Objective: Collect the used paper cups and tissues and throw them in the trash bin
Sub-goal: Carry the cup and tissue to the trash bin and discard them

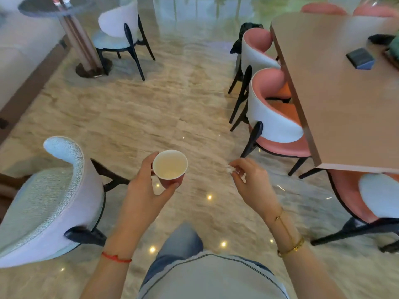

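The left hand (149, 186) is gripping a paper cup (170, 168) upright at 6 o'clock, fingers curled round it. At 4 o'clock the right hand (250, 180) is pinching a crumpled tissue (230, 170) between fingertips, apart from the cup.

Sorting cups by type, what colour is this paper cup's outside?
Red outside, white inside; paper cup shows best in head view.

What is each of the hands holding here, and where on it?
Left hand grips the paper cup around its side wall; right hand pinches a small tissue scrap at its fingertips.
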The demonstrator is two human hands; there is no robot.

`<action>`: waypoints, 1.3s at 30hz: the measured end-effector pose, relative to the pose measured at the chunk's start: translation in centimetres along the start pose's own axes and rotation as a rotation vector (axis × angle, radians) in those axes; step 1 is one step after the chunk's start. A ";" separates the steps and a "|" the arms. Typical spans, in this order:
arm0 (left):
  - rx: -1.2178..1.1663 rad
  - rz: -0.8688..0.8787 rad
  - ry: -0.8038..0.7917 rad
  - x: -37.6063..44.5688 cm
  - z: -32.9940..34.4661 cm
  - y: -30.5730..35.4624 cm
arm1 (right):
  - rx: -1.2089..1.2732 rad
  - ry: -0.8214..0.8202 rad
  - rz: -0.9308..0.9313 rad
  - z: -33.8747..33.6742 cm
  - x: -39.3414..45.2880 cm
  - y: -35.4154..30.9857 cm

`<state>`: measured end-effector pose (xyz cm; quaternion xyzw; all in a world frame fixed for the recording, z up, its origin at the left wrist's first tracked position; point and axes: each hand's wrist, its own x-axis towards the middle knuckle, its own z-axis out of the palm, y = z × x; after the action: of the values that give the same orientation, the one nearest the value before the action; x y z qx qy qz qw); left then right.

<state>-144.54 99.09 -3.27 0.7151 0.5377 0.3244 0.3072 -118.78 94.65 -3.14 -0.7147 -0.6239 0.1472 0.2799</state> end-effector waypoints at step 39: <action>0.021 0.075 -0.077 89.7 6.4 -10.3 | 0.063 0.036 0.062 10.4 87.8 10.0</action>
<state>-126.36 187.78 -3.22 0.7498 0.5017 0.3023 0.3078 -100.88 181.75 -5.05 -0.7270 -0.5915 0.1625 0.3086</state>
